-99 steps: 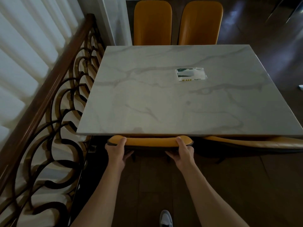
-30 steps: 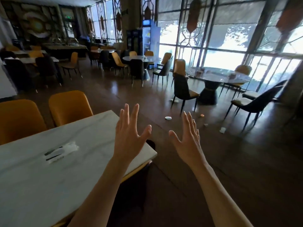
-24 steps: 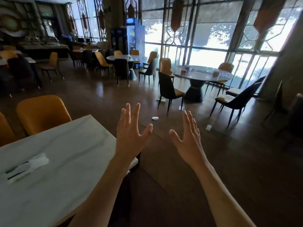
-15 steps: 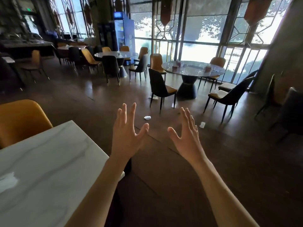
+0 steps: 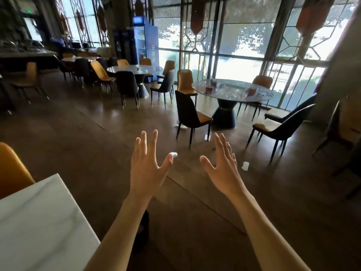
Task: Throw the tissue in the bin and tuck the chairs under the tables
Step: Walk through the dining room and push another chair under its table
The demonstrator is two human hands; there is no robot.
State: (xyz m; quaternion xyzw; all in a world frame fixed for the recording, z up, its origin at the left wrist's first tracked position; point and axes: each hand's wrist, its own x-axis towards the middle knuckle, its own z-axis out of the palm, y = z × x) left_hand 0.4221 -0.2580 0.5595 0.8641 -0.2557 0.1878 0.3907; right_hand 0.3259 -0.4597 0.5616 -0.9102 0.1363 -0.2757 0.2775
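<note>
Far left: orange padded chair back behind white marble surface at your lower left. Dark wood floor runs across room. Your left hand raised, fingers spread, grip released, holding nothing. Crumpled white tissue on floor, just past left thumb tip. Your right hand likewise spread, grip released. Flat white tissue on floor right of it. Beyond: round glass surface, dark chair with orange seat pulled out. Tall patterned windows behind.
</note>
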